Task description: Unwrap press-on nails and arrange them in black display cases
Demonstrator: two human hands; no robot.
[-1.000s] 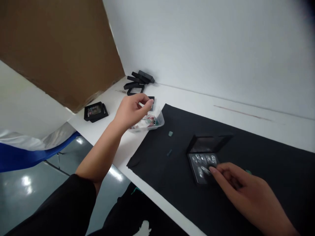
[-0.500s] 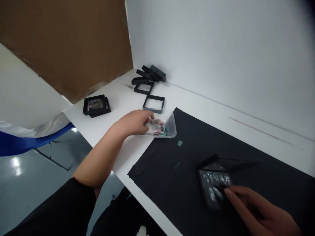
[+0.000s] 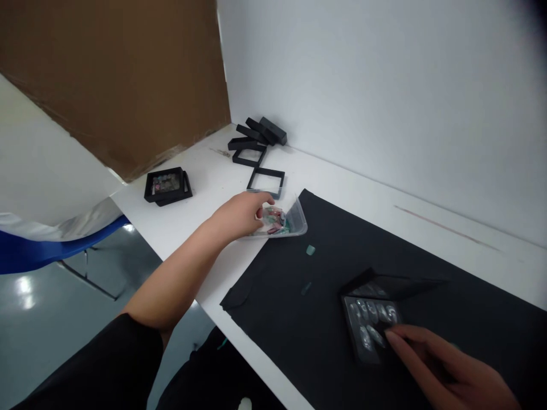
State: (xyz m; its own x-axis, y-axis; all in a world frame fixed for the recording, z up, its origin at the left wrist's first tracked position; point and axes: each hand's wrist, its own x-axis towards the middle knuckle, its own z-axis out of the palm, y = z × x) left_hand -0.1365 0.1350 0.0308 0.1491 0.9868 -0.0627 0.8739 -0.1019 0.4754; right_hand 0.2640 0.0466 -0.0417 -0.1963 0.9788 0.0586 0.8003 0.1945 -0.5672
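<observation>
My left hand (image 3: 250, 212) reaches into a clear plastic tub (image 3: 299, 219), thumb and fingers apart beside a pile of small pink and green pieces (image 3: 276, 221). Further right, an open black case (image 3: 351, 327) lies on a black mat (image 3: 273, 296), its lid folded back. Several shiny oval pieces (image 3: 365, 337) sit in two rows inside it. My right hand (image 3: 444, 359) is at the case's right side, thumb and forefinger pinched together at the lower row; whatever is between the tips is too small to make out.
Two small green pieces (image 3: 310, 250) lie on the mat between tub and case. Several black frames (image 3: 265, 181) are by the back wall. Stacked black cases (image 3: 168, 185) stand at the table's left. A blue chair (image 3: 55, 245) is beyond the left edge.
My left hand has shifted slightly right over the pile in the tub. My right hand stays at the case, its pinched fingertips slightly further left.
</observation>
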